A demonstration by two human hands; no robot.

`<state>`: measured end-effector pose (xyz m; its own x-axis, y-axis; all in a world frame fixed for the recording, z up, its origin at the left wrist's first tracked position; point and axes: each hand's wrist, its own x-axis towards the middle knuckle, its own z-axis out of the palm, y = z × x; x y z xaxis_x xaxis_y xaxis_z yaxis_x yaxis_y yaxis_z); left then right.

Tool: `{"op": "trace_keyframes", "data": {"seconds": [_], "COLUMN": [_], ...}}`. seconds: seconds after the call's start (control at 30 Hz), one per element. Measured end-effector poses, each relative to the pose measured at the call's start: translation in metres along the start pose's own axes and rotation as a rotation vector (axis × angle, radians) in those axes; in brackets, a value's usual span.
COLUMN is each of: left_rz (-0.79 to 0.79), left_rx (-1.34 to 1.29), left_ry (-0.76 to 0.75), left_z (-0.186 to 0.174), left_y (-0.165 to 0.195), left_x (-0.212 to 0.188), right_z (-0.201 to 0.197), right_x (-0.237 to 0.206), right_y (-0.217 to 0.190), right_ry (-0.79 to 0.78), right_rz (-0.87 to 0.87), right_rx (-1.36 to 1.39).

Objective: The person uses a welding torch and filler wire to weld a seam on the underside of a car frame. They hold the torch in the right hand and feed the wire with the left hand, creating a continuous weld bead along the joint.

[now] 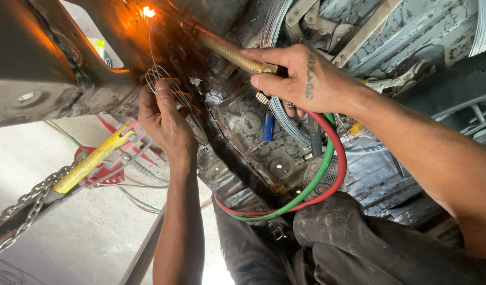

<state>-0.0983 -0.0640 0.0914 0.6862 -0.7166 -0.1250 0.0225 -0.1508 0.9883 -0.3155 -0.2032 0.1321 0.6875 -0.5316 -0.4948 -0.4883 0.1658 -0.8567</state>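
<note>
- Fingers of our right hand (pixel 298 74) closed around a brass torch (pixel 227 50), its flame (pixel 148 11) on rusty metal.
- Our left hand (pixel 163 113) pinched looped filler wire (pixel 171 92).

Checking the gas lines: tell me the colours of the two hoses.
One red, one green hoses, clearest in the head view.

Quick count: two hands, left (pixel 166 119) and right (pixel 293 76). One brass torch (pixel 227 50), one flame (pixel 148 11). Two hoses, one red (pixel 340 158), one green (pixel 319 171). One bundle of thin wire (pixel 166 87) in the left hand. One blue lighter (pixel 268 125). One yellow-handled tool (pixel 92 161), one chain (pixel 21 208). One pair of locking pliers (pixel 398 79).
</note>
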Motion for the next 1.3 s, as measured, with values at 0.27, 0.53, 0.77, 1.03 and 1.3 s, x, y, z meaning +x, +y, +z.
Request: {"op": "trace_keyframes", "data": {"seconds": [0.27,0.53,0.77,1.03,1.3], "left_rz": [-0.001,-0.003,0.006,-0.001,-0.017], "left_rx": [0.018,-0.005,0.002,0.020,-0.018], "left_ry": [0.013,0.009,0.000,0.001,-0.001], "left_z": [0.0007,-0.0010,-0.0002,-0.0011,-0.0039], "left_y": [0.0016,-0.0006,-0.0007,-0.0008,-0.0015], "left_x": [-0.0022,-0.0010,0.0016,-0.0023,-0.0003], "right_z": [-0.0001,0.0006,-0.0015,-0.0001,-0.0009], "right_x": [0.0000,0.0000,-0.0006,0.0001,-0.0018], "right_y": [0.0005,-0.0006,-0.0012,0.0000,-0.0012], "right_ry": [0.007,0.002,0.007,0.001,-0.001], "right_rz": [-0.003,0.017,0.035,0.022,0.037], "right_rx": [-0.011,0.015,0.011,-0.001,-0.005]}}
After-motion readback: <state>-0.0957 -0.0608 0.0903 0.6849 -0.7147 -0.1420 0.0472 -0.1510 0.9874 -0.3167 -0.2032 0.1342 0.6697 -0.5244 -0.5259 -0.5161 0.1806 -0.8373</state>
